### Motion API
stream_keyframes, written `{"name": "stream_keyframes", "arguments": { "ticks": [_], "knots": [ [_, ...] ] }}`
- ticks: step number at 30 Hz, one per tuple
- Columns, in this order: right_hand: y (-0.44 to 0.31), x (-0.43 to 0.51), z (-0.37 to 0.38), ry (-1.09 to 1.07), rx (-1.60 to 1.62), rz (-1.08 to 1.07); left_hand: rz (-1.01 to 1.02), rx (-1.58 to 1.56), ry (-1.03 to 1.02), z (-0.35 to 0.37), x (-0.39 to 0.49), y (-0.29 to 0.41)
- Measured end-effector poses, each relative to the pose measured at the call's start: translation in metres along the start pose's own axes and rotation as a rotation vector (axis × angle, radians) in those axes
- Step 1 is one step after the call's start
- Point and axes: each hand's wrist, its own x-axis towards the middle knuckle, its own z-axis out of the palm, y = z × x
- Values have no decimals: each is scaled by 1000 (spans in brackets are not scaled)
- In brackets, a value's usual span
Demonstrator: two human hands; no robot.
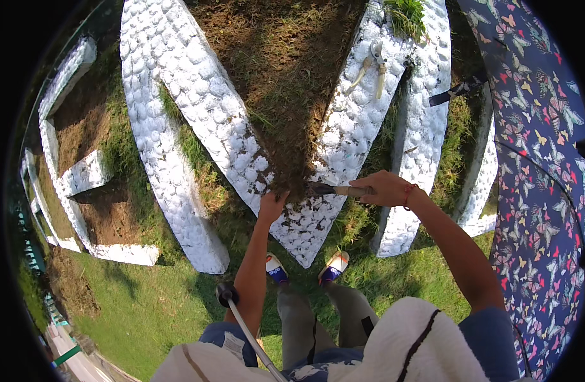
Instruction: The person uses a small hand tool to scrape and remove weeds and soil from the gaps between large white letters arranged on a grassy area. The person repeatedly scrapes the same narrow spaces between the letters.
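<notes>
My right hand, with a red string at the wrist, is closed around the wooden handle of a small digging tool; its dark metal head meets the soil at the inner corner of a white-painted stone border. Just left of that head, my left hand is at a clump of grass and soil; whether its fingers grip the clump is unclear. Loose dirt lies scattered over the pointed end of the border. Pruning shears with pale handles rest on the border's right arm.
An open umbrella with a butterfly print fills the right side. More white borders stand at left and right, with grass between. My feet are on the lawn below the border's point. A metal pole crosses near my left arm.
</notes>
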Motion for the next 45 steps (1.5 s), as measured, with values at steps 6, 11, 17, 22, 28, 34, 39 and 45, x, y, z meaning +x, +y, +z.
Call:
{"name": "stream_keyframes", "arguments": {
  "ticks": [6,11,17,22,28,34,39,45],
  "knots": [
    [-95,-45,-78,218,-113,36,-79,-1,-75,-5,-5,5],
    [-136,-68,-128,186,-177,47,-80,-71,-60,-12,-9,9],
    [-99,36,-42,139,-58,84,-46,45,-9,-11,-4,6],
    [16,53,-7,90,-49,23,-128,-45,58,-9,-13,34],
    [73,52,-3,-111,240,11,-371,256,246,19,-24,75],
    [-20,21,3,14,-159,141,-357,261,312,46,-22,39],
    [-82,20,41,265,-407,211,-258,130,402,49,-32,32],
    [74,28,65,-9,11,198,-279,-82,458,44,-41,43]
  ]
}}
